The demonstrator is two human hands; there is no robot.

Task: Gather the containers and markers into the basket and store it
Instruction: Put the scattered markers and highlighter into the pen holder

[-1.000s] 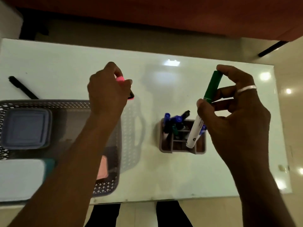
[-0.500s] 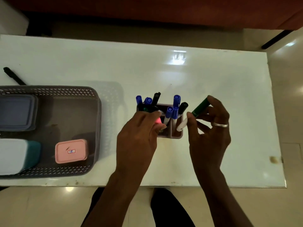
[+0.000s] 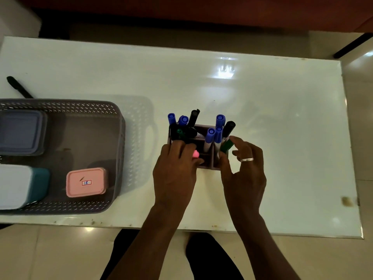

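Note:
A small grey marker holder (image 3: 207, 165) stands mid-table, filled with several blue, black and green markers (image 3: 210, 136). My left hand (image 3: 175, 170) grips a pink marker (image 3: 195, 154) at the holder's near left compartment. My right hand (image 3: 244, 170) holds a green-capped marker (image 3: 226, 146) upright in the holder's right side. At the left sits the grey perforated basket (image 3: 121, 138), holding a blue-lidded container (image 3: 20, 132), a white-lidded teal container (image 3: 24, 185) and a small pink container (image 3: 86, 182).
The white table (image 3: 262, 102) ends close to me and at the right edge. A black pen (image 3: 19, 87) lies on it behind the basket's far left corner. Tiled floor shows below and to the right.
Both hands have come down from above the table to the holder. The pink marker and the green marker have each sunk into a compartment.

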